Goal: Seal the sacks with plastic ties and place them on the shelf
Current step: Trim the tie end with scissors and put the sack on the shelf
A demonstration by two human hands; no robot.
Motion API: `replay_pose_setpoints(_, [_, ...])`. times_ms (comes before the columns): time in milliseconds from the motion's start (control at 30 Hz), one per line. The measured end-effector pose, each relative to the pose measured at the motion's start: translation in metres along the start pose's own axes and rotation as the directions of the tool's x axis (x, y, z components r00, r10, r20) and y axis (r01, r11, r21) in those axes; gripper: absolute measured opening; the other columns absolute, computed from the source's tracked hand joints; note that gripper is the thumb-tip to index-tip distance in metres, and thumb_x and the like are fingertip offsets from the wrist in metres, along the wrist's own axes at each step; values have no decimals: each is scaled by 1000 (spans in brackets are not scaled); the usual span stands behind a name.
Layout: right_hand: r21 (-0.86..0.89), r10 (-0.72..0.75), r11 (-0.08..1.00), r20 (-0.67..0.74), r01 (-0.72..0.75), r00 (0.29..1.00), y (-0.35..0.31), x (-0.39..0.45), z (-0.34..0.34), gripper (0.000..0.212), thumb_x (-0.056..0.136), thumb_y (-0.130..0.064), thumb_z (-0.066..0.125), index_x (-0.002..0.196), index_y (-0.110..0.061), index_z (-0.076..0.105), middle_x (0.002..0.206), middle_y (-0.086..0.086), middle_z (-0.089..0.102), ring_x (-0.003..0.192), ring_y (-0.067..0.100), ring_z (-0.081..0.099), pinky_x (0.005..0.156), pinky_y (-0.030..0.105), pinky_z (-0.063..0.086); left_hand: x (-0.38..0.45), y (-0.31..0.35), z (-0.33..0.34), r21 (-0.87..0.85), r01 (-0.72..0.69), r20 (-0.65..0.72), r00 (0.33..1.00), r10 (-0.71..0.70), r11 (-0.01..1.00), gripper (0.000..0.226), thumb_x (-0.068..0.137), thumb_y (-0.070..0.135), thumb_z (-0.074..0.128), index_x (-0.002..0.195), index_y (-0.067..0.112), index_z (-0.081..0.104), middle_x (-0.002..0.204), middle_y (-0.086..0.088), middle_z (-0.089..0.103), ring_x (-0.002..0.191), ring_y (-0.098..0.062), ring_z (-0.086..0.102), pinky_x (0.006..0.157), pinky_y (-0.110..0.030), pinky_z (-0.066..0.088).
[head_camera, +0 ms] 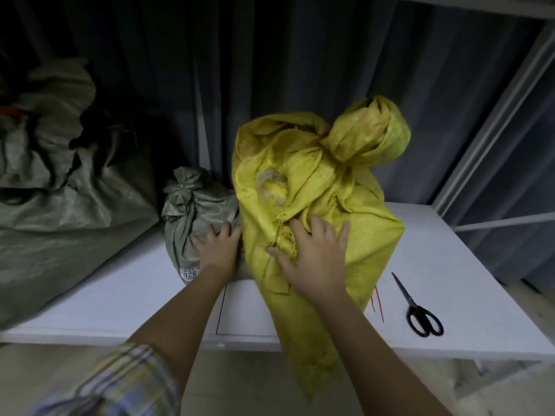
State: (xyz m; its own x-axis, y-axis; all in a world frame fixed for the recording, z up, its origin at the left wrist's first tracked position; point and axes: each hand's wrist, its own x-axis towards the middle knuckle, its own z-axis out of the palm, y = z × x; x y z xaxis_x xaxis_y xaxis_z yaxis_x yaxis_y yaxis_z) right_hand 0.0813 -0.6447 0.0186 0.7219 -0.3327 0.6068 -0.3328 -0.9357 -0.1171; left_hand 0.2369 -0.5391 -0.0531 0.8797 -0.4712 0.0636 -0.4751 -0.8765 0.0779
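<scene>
A yellow woven sack [345, 181] lies on the white shelf [120, 295], its neck gathered into a knot-like bunch at the upper right, and its bottom end hangs over the shelf's front edge. My right hand [312, 253] rests flat on the sack's front, fingers spread. My left hand [216, 247] presses flat between the yellow sack and a small grey-green sack [192, 211] with a tied neck. Thin red plastic ties [377, 301] poke out from under the yellow sack's right side.
Black scissors [419, 310] lie on the shelf at the right. A large grey-green sack [54, 187] fills the shelf's left side. A white upright post [492, 121] stands at the right, and a dark curtain hangs behind.
</scene>
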Motion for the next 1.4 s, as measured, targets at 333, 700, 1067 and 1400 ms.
replay_pose_setpoints(333, [590, 341, 791, -199, -166, 919, 7, 62, -26, 38, 68, 13, 44, 100, -2, 56, 102, 15, 45, 95, 27, 46, 76, 25, 36, -32, -57, -26, -88, -107, 43, 993, 111, 990, 52, 89, 23, 53, 138, 21, 33, 145, -6, 35, 131, -31, 35, 107, -37, 30])
replay_pose_setpoints(700, [-120, -6, 992, 196, 30, 980, -32, 3, -18, 104, 63, -76, 58, 146, -41, 6, 157, 14, -8, 140, 45, -13, 98, 62, -30, -70, -70, -46, -123, 58, 82, 995, -48, 991, 50, 84, 13, 49, 132, 18, 36, 144, -6, 33, 135, -31, 27, 111, -49, 25])
replay_pose_setpoints(1067, [-212, 8, 973, 445, 96, 895, -6, 27, 10, 92, 80, -31, 70, 145, -39, 6, 153, 9, 11, 139, 47, -14, 101, 75, 11, -62, -67, -42, -144, 91, 128, 989, -73, 985, 58, 82, 27, 53, 137, 28, 33, 141, -8, 28, 129, -36, 29, 103, -53, 34])
replay_pose_setpoints(1400, [-243, 73, 968, 511, 62, 857, -13, 26, -1, 103, 76, -44, 70, 146, -38, -6, 157, 9, -1, 139, 45, -20, 105, 72, 4, -68, -63, -49, -109, 123, 215, 972, -97, 986, 57, 86, 25, 49, 140, 26, 32, 147, -8, 26, 136, -35, 25, 110, -56, 24])
